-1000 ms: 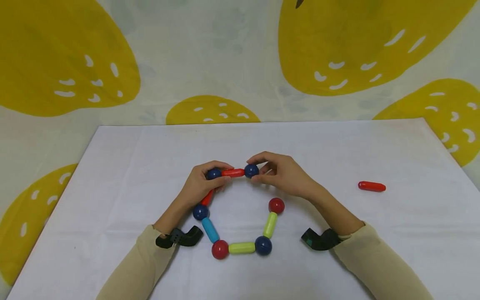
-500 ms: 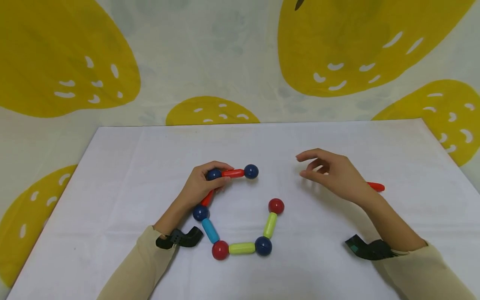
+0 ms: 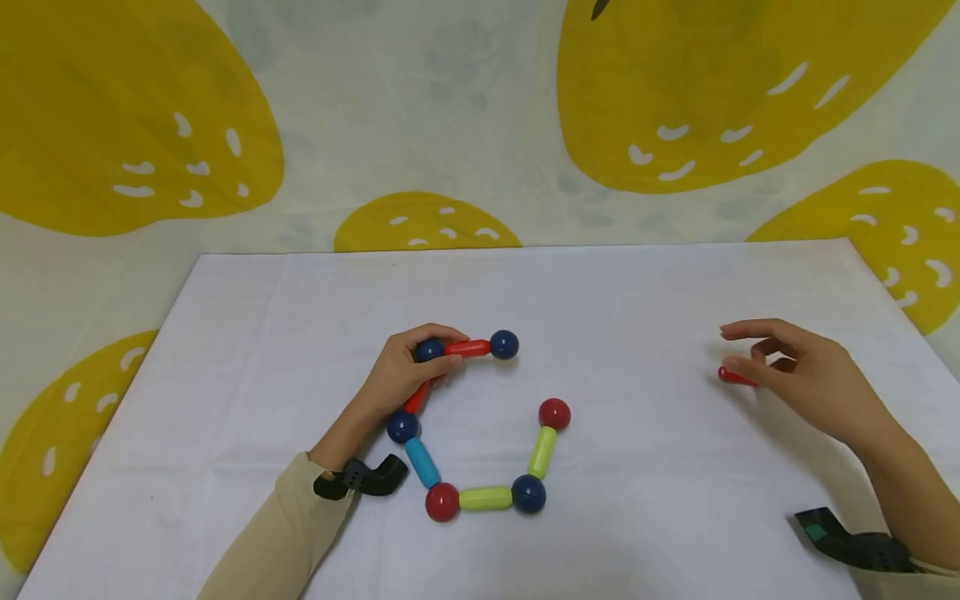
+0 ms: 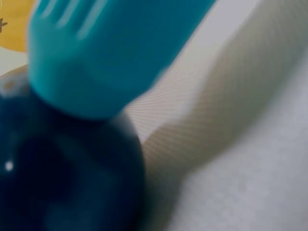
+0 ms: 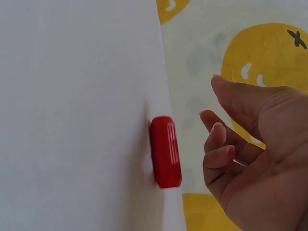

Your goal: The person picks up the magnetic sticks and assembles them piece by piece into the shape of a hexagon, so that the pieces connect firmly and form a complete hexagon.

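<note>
My left hand [image 3: 396,365] grips a dark blue ball [image 3: 430,349] at the back-left corner of a ball-and-rod chain, fingers behind it and thumb in front. From that ball a red rod [image 3: 468,348] reaches right to another blue ball [image 3: 505,344]; a second red rod [image 3: 416,398] runs down toward me, partly covered by the hand. Close up in the left wrist view are a blue ball [image 4: 62,178] and a turquoise rod [image 4: 106,53]. My right hand [image 3: 813,379], thumb and fingers apart, hovers at a loose red rod [image 5: 165,151] without holding it.
The chain continues through a turquoise rod [image 3: 423,463], a red ball [image 3: 442,502], a lime rod [image 3: 486,498], a blue ball [image 3: 528,493] and another lime rod [image 3: 542,452] to a red ball [image 3: 554,414]. A gap separates its two ends. White cloth [image 3: 300,308] covers the table.
My right hand has let go of the blue ball at the chain's end and travelled right to the loose red rod. The left hand keeps its grip in place.
</note>
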{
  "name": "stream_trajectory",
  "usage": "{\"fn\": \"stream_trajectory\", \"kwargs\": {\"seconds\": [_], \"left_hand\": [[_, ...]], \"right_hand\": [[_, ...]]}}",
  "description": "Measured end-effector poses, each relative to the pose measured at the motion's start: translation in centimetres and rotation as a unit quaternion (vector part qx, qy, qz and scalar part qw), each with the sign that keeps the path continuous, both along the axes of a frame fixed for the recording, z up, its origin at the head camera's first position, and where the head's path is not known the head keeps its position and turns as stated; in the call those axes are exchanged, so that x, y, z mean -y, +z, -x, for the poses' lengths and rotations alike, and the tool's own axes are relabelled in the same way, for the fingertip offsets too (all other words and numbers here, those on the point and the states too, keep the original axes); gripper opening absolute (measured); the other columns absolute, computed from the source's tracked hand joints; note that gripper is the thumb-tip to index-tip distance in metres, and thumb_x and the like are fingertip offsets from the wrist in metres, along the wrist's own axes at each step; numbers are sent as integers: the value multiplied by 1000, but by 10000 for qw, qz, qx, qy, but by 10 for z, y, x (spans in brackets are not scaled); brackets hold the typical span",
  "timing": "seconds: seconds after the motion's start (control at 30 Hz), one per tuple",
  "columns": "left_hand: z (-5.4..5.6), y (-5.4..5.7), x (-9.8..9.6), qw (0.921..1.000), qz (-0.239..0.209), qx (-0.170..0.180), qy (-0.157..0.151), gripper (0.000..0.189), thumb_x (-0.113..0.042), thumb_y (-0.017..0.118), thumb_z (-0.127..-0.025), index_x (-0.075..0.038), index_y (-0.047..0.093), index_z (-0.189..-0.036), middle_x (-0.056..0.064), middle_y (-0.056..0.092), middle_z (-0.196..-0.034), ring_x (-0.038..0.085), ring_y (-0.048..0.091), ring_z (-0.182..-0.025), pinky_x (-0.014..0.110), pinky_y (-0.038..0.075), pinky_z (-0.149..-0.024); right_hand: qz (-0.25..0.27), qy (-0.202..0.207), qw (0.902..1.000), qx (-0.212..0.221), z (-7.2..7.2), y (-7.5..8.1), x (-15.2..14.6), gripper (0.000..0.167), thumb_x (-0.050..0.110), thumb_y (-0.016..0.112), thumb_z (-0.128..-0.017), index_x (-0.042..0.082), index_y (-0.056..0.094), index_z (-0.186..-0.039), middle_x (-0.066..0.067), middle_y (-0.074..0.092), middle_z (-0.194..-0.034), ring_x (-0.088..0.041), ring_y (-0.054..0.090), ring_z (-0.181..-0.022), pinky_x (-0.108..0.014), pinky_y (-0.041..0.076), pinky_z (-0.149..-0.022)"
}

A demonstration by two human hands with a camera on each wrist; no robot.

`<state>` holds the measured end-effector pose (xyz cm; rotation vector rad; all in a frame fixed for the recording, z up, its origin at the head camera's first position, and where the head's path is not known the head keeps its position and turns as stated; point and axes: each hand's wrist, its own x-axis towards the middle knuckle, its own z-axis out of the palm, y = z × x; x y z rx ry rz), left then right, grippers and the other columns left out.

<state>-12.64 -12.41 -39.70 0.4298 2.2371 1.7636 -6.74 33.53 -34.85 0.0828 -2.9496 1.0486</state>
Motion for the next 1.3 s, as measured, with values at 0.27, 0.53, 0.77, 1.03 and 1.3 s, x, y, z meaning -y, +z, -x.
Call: {"fn": "stream_trajectory", "kwargs": {"seconds": [0.27,0.53,0.77,1.03,1.3], "left_hand": [[-6,15,-3,9999,26,95,-25,27,-9,67,-90,-5,65,-116,25,59,-73,41,54,-68,26,45,-60],[-12,32,-6,10000,57,30,-40,26,-8,66,-90,-3,65,-115,25,59,-74,38,55,-67,27,46,-61],[-11,31,-5,9999,83,65,-52,26,-10,67,-90,-4,65,-116,26,59,-76,39,55,-68,26,46,-61],[-11,32,-5,9999,123,79,-48,26,-9,67,-90,-4,65,-116,25,60,-76,38,56,-68,26,46,-62],[-2,10,-1,9998,167,135,-23,28,-12,68,-90,-8,66,-118,22,61,-77,35,57,-67,25,46,-62]], "right_hand": [[-535,-129,9985,-24,-10,-15,-23,36,28,77,-82,20,65,-116,-1,56,-83,-3,49,-71,-10,39,-61],[-685,-12,9976,91,-13,-27,-34,36,20,76,-84,16,64,-118,-5,56,-90,0,45,-76,-12,40,-59],[-680,-104,9969,382,-12,-32,-37,40,31,76,-83,17,64,-119,-9,61,-104,0,52,-74,-10,41,-62],[-717,83,9971,246,-10,-31,-38,36,24,76,-83,15,65,-116,-10,63,-102,2,54,-73,-9,41,-62],[-615,413,9972,35,-8,-23,-25,37,17,79,-80,16,67,-115,-7,64,-102,3,51,-78,-6,42,-65]]}}
